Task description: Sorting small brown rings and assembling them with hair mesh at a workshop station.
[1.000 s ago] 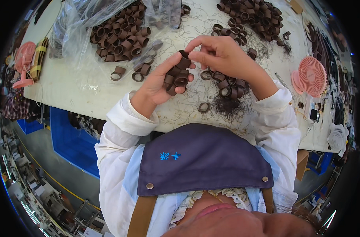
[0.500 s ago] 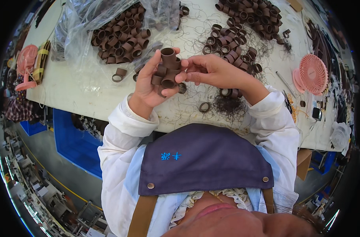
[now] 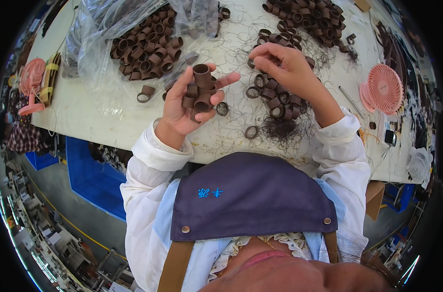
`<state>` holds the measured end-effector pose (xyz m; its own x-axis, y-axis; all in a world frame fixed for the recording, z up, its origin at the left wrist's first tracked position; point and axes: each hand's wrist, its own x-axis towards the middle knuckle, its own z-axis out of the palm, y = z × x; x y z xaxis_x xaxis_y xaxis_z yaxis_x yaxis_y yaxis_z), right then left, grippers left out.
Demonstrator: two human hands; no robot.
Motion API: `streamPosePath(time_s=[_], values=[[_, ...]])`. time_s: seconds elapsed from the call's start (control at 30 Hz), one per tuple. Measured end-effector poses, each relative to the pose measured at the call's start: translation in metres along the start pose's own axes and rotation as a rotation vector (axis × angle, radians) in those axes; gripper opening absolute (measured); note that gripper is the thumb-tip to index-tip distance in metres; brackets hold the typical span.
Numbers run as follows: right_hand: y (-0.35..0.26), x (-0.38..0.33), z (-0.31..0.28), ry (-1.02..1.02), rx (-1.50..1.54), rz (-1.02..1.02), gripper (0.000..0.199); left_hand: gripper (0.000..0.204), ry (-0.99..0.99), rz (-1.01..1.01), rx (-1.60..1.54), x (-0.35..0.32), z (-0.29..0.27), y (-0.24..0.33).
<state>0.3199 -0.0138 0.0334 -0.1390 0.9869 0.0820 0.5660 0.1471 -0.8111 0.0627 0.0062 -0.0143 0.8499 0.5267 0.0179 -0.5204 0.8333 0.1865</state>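
Note:
My left hand (image 3: pixel 175 104) is closed around a cluster of short brown tube rings (image 3: pixel 202 75), several of them pressed together, one standing upright on top. One of its fingers points out to the right, away from the rings. My right hand (image 3: pixel 287 65) is over the loose pile of brown rings (image 3: pixel 272 92) in the middle of the table, thumb and forefinger brought together beside a ring (image 3: pixel 251 63). Whatever is between those fingertips is too small or hidden to make out. A thin dark ring (image 3: pixel 222 108) lies just right of my left hand.
Dark thread scraps, with a tangled clump (image 3: pixel 282 127), litter the white table (image 3: pixel 114 131). A clear plastic bag (image 3: pixel 92 53) surrounds more rings at left; another pile (image 3: pixel 323 22) is at the back right. Pink fans (image 3: pixel 383 88) stand on both sides. A blue bin (image 3: pixel 90 180) sits below.
My right hand has moved from the rings in my left hand, up and right to the loose pile. My left hand has shifted slightly left and lower, still holding its cluster.

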Motion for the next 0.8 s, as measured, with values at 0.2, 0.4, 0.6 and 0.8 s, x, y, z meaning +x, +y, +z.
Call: streamPosePath(time_s=[0.2,0.4,0.6,0.8], values=[[-0.010,0.010,0.022,-0.406,0.582,-0.013,0.031,0.045,0.055,-0.068,0.077,-0.002,0.008,-0.005],[-0.023,0.017,0.028,-0.611,0.283,-0.083,0.031,0.046,0.077,-0.093,0.135,-0.006,0.010,-0.005],[-0.018,0.013,0.038,-0.358,0.193,-0.167,0.016,0.045,0.055,-0.098,0.136,-0.005,0.007,-0.006],[-0.004,0.010,0.003,-0.042,0.058,-0.062,0.017,0.044,0.072,-0.082,0.089,-0.006,0.007,-0.004]])
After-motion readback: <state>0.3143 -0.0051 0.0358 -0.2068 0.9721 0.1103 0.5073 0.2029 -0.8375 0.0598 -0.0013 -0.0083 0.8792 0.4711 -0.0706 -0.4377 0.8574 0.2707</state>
